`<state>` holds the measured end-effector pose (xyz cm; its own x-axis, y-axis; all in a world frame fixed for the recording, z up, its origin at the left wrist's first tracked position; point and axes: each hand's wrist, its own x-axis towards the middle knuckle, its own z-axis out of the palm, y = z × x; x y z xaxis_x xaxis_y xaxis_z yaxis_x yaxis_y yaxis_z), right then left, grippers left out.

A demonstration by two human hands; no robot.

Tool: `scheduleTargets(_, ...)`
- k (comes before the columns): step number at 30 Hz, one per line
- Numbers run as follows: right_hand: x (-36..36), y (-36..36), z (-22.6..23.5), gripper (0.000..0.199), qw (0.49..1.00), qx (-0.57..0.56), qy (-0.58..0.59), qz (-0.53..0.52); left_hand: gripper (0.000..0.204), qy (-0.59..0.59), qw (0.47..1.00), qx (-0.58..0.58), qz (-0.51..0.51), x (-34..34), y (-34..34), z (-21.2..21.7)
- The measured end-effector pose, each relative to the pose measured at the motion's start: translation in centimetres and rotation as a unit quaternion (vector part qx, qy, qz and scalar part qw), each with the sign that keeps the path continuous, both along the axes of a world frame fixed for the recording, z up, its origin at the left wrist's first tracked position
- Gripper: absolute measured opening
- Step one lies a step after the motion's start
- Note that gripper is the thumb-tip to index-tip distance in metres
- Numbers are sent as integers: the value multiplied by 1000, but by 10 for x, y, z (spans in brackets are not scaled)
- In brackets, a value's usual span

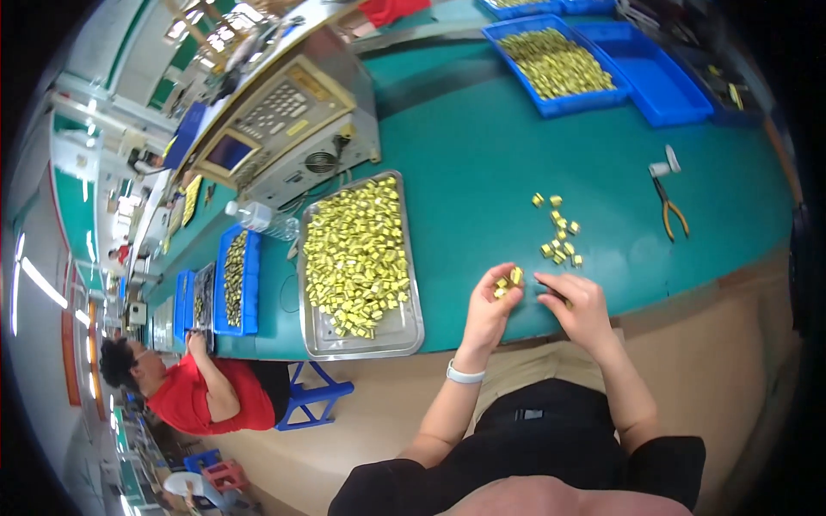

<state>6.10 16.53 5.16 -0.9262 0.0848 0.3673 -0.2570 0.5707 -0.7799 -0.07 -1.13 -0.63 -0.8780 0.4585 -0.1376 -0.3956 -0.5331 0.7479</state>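
I see the left hand (pixel 490 310) with its fingers curled in, thumb bent toward them, holding at least 2 yellow pieces (pixel 516 275). Just beside it, the right hand (pixel 583 308) has thumb and index finger nearly together; I cannot tell whether they pinch anything. Beyond both, loose yellow pieces (pixel 558 256) lie on the green table (pixel 465 172). A heaped metal tray (pixel 391 335) flanks my left, with a clear bottle (pixel 268 220) beside it; pliers (pixel 661 193) lie right. Farther off stand a beige instrument (pixel 288 107) and 2 blue bins (pixel 662 82), 1 full of pieces.
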Motion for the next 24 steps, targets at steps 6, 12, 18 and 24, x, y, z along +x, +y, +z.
scheduleTargets(6, -3, 6, -6, 28, 999, 24, 20, -20, 41, 3, 1000, -11, -9, -2, 4, 2)
scheduleTargets(12, -5, 5, -13, 22, 998, 43, 47, -22, 38, 11, 1000, 14, -11, 2, 2, -2)
scheduleTargets(18, -5, 3, -16, 20, 997, 40, 58, -22, 35, 13, 1000, 0, -9, 4, 0, 1)
scheduleTargets(24, -5, 2, -14, 19, 997, 54, 44, -18, 35, 22, 1000, 1, -16, 3, 0, -1)
